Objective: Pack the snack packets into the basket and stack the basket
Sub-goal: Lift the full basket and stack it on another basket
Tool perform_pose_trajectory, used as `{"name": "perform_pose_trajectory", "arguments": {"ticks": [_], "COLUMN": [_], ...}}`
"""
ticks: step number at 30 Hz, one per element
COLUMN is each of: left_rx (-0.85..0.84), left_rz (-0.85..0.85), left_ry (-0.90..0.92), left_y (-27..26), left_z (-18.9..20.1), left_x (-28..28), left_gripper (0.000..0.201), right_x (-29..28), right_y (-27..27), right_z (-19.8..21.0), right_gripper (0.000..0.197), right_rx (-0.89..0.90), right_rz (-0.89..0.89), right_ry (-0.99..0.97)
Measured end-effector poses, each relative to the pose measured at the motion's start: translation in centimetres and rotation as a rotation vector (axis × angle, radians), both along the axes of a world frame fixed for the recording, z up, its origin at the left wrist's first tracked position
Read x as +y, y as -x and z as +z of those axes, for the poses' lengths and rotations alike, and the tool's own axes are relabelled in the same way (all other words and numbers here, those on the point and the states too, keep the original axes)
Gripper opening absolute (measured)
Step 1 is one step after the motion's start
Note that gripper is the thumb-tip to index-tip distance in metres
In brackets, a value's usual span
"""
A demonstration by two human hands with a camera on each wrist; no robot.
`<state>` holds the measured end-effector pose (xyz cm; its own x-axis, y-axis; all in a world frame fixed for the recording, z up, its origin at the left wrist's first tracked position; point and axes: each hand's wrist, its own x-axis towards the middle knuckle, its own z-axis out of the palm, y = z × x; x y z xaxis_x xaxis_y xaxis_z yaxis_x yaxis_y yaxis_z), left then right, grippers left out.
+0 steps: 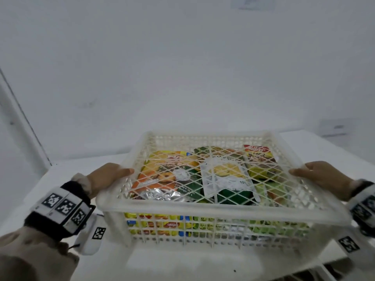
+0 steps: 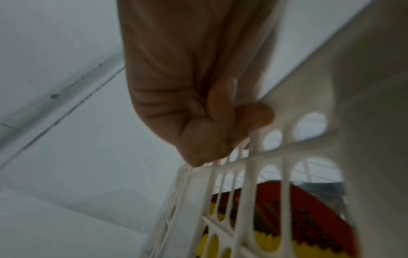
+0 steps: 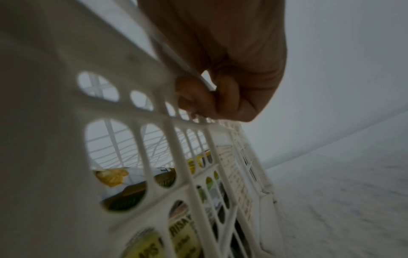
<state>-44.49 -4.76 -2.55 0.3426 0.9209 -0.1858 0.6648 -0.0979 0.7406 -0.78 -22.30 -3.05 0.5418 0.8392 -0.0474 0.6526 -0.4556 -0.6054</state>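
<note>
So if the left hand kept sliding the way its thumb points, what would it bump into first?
Probably nothing solid: the left hand already grips the top basket at its rim, and its thumb points across that empty basket. Depth is unclear.

**Two baskets, one over the other, held at both sides**

The upper basket (image 1: pixel 221 207) sits over the lower basket (image 1: pixel 203 234), its mesh floor lying just above the snack packets (image 1: pixel 176 177) inside the lower one; the packets lie flat and side by side, filling the lower basket from left to right, and more of them show through its near wall; the left hand (image 1: pixel 105 179) grips the upper basket's left rim, thumb on top; the right hand (image 1: pixel 322 177) grips the right rim opposite it; both baskets stand on the table (image 1: pixel 60 179), near its front edge; a wall (image 1: pixel 182 67) rises behind the table.
</note>
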Motion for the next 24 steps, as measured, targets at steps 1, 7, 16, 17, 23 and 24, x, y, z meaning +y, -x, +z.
{"name": "perform_pose_trajectory", "arguments": {"ticks": [1, 7, 16, 17, 23, 24], "left_rx": [0.009, -0.051, 0.056, 0.057, 0.061, 0.060], "left_rz": [-0.017, -0.113, -0.382, -0.405, -0.530, -0.548], "left_ry": [-0.011, -0.024, -0.144, -0.161, -0.191, -0.190], "left_y": [-1.5, -13.9, -36.9, -39.3, -53.8, -56.1], "left_z": [0.0, -0.4, -0.9, -0.9, -0.8, -0.7], "left_x": [-0.2, -1.9, -8.5, -9.3, -13.4, -13.8], "left_gripper": [0.068, 0.034, 0.040, 0.040, 0.047, 0.047], "right_x": [-1.4, -10.2, -25.6, -27.3, -35.9, -37.1], "right_y": [-1.2, -9.9, -25.6, -27.2, -36.2, -37.4], "right_z": [-0.1, -0.8, -0.4, -0.3, 0.0, 0.1], "right_gripper": [0.078, 0.045, 0.044, 0.037, 0.036, 0.035], "right_rx": [-0.016, -0.002, 0.015, 0.013, 0.039, 0.046], "right_rz": [-0.023, -0.225, -0.381, -0.411, -0.599, -0.625], "right_ry": [-0.007, -0.052, -0.098, -0.097, -0.136, -0.133]}}
